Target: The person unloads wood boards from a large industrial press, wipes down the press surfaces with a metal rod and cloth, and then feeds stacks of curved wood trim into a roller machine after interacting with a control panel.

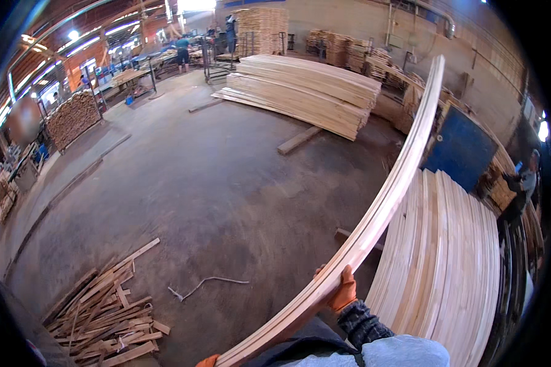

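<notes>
Here, in the head view, my right hand (343, 290) in its orange glove is wrapped over the edge of a long pale plank (382, 205); the fingers curl round the wood, so it is closed on the plank. The plank runs from the lower edge at about 6 o'clock up to about 1 o'clock, where its far end stands high against the wall; the fisheye bends it into a curve. My left hand (208, 361) shows only as a sliver of orange glove at the bottom edge, touching the plank's near end; I cannot tell how it grips.

At 4 o'clock from the right hand lies a stack of pale boards (447, 269), set on edge side by side, just beside the plank; behind it at 2 o'clock stands a blue panel (462, 150). At 12 o'clock, well apart, sits a broad low pile of long boards (306, 92) on the concrete floor (196, 183), with 1 loose beam (299, 140) lying near its front. At 8 o'clock a heap of short offcuts (104, 312) litters the floor; a thin bent strip (205, 284) lies near it. At 3 o'clock a person in dark clothes (520, 183) stands by the wall; at 11 o'clock another person (182, 50) stands far off among benches.
</notes>
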